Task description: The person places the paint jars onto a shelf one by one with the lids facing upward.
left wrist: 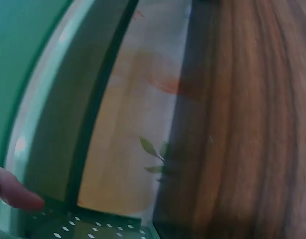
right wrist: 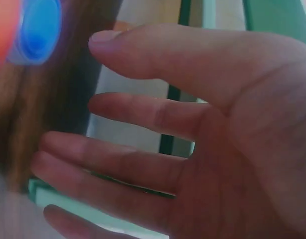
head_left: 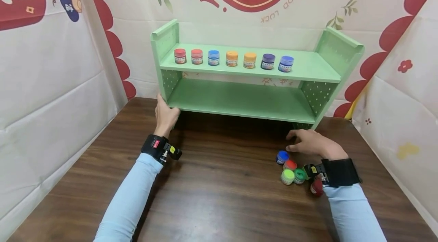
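I'm watching the left hand (head_left: 166, 119) gripping the pale-green two-tier shelf (head_left: 239, 97), apparently steadying it; the right hand (head_left: 315, 142) is hovering, fingers (right wrist: 118, 153) apart, probably needing a matching grip.

Dark red jar (head_left: 316, 188): partly tucked behind the right wrist strap (head_left: 341, 172).
Left grip (head_left: 165, 117): some fingers hidden behind the green shelf (head_left: 239, 97).
Jar labels (head_left: 231, 60): print too small to read from here.
Red emblem (head_left: 251, 0): top cut off in the head view.
Reddish shape (right wrist: 3, 30): blurred, cut off in the right wrist view.
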Demonstrator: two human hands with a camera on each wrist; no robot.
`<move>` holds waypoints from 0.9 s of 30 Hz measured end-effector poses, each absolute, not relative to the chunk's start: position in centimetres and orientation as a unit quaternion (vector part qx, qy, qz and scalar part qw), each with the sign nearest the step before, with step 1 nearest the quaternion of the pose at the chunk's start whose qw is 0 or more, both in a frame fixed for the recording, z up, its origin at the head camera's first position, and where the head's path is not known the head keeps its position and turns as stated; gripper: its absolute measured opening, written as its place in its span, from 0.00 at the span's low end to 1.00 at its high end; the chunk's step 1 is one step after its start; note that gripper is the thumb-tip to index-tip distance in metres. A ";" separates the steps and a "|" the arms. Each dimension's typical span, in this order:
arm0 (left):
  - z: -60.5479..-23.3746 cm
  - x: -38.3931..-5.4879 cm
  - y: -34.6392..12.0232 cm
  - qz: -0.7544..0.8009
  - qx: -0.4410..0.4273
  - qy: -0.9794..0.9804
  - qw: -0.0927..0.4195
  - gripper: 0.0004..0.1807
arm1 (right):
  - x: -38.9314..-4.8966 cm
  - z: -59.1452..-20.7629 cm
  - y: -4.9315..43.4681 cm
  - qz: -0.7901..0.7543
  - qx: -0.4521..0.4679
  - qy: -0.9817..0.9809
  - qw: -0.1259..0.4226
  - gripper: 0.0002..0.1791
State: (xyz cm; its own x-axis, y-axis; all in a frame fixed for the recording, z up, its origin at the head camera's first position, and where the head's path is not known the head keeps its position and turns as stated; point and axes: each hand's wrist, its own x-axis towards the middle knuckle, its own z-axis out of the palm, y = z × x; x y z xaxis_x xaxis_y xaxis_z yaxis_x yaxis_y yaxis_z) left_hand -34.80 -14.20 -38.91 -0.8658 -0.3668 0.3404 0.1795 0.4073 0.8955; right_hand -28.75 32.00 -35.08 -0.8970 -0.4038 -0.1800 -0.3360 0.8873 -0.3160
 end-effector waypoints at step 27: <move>-39.5 -35.2 -18.2 -0.393 0.040 -0.917 0.050 0.20 | -28.5 -36.2 29.2 -0.180 -0.181 0.945 0.202 0.22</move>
State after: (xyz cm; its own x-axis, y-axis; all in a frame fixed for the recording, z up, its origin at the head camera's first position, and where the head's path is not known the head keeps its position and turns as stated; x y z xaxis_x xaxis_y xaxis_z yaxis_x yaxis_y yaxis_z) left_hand -35.17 -18.23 -39.45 -0.9919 -0.1117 0.0601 -0.0337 0.6885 0.7244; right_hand -28.50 29.16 -36.24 -0.8523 -0.4159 -0.3172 -0.2703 0.8694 -0.4137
